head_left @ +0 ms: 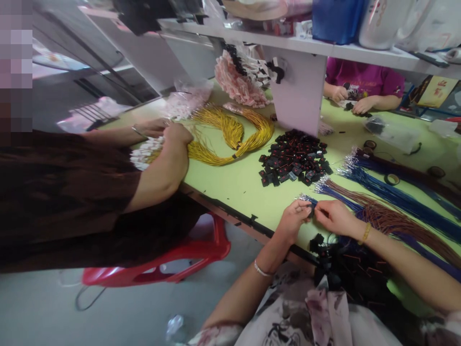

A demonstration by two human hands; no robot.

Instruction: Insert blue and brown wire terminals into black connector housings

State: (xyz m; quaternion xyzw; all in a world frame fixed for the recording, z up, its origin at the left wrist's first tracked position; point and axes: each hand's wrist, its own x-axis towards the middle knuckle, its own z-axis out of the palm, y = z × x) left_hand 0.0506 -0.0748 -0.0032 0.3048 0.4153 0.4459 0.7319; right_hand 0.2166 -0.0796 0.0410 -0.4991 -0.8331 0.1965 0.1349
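Note:
My left hand (294,220) pinches a small black plastic connector housing (310,210) above the front edge of the table. Close beside it, my right hand (334,218) is closed, its thumb and forefinger pressed together near the housing; what they grip is too small to make out. Behind my hands lies a heap of loose black connector housings (293,156). To the right stretch bundles of brown wires (387,216) and blue wires (382,185), with metal terminals at their left ends. Black housings with wires (345,262) are gathered by my lap.
At left a co-worker's hands (176,132) are by yellow wires (252,142) and white connectors (146,153). Another person in a purple shirt (367,77) works across the table. A shelf (252,36) overhangs it. Tape rolls (392,179) lie at right; a red stool (201,254) stands left.

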